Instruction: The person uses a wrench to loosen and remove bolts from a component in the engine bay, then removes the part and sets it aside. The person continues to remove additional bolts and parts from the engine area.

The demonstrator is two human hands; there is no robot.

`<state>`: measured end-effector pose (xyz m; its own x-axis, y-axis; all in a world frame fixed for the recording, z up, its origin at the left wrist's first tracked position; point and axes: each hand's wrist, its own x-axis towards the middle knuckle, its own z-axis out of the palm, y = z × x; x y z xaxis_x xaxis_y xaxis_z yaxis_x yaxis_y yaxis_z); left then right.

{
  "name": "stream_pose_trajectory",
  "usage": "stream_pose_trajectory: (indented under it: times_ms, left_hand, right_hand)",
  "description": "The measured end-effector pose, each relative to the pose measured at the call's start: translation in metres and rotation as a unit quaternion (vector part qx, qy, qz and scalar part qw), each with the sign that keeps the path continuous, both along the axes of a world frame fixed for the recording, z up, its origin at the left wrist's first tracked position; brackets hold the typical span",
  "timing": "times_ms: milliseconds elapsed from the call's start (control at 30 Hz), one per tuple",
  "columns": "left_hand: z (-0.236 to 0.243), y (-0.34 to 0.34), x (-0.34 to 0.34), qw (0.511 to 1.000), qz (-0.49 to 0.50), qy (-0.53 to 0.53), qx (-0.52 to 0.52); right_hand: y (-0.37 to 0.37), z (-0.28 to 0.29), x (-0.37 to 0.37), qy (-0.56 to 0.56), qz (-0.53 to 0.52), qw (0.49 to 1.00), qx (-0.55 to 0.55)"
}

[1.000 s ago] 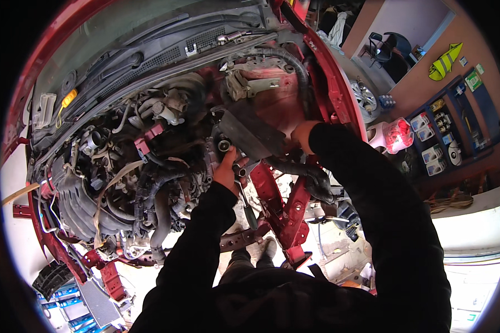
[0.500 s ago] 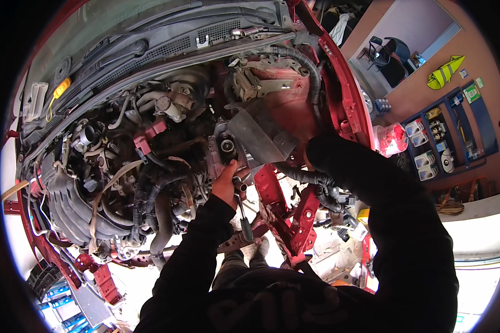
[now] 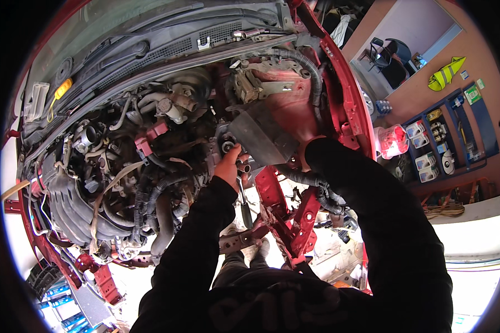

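My left hand (image 3: 226,168) is closed on a ratchet wrench (image 3: 244,194), beside a round metal fitting (image 3: 227,146) in the engine bay. The ratchet's head is by my fingers and its dark handle hangs downward. Just right of it, a flat dark panel (image 3: 263,135) lies tilted over the bay. Against the panel's right edge is my right hand (image 3: 304,155), gripping it there; most of its fingers are hidden behind the panel and the black sleeve.
Hoses and the black ribbed intake manifold (image 3: 75,202) fill the bay's left side. A red frame rail (image 3: 303,222) stands below the panel, with the red fender (image 3: 350,100) to the right. A yellow-handled tool (image 3: 63,89) lies by the windshield. A blue wall rack (image 3: 455,133) holds supplies.
My left hand has risen slightly toward the round fitting, carrying the ratchet wrench up with it. My right hand and the panel have shifted only a little.
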<state>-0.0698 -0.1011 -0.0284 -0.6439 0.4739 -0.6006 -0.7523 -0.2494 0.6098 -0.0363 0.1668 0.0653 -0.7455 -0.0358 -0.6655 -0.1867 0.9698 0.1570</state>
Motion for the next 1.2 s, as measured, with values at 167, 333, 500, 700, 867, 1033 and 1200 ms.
stream_pose_trajectory:
  times_ms: [167,333,500,700,867,1033,1200]
  left_hand:
    - [-0.005,0.013,-0.017,0.999,-0.016,-0.024,0.02]
    - [-0.007,0.019,-0.025,0.998,-0.057,-0.013,0.028]
    - [0.006,0.036,-0.022,0.997,-0.058,0.058,-0.011]
    - [0.025,0.056,-0.025,0.975,-0.079,0.205,-0.023]
    - [0.031,0.082,-0.029,0.951,-0.088,0.297,0.008]
    - [0.03,0.101,-0.016,0.948,-0.069,0.309,-0.033]
    - [0.014,0.089,-0.002,0.953,-0.062,0.295,-0.021]
  right_hand:
    - [0.017,0.004,0.009,0.042,-0.051,0.998,0.002]
    - [0.024,0.028,0.008,0.279,-0.244,0.916,-0.154]
    - [-0.011,0.035,0.021,0.373,-0.252,0.758,-0.472]
    - [-0.005,-0.004,0.014,0.471,-0.257,0.754,-0.379]
    - [0.049,-0.031,0.004,0.487,-0.36,0.679,-0.416]
    - [0.085,-0.051,0.002,0.424,-0.423,0.619,-0.508]
    - [0.103,-0.067,-0.002,0.402,-0.449,0.619,-0.504]
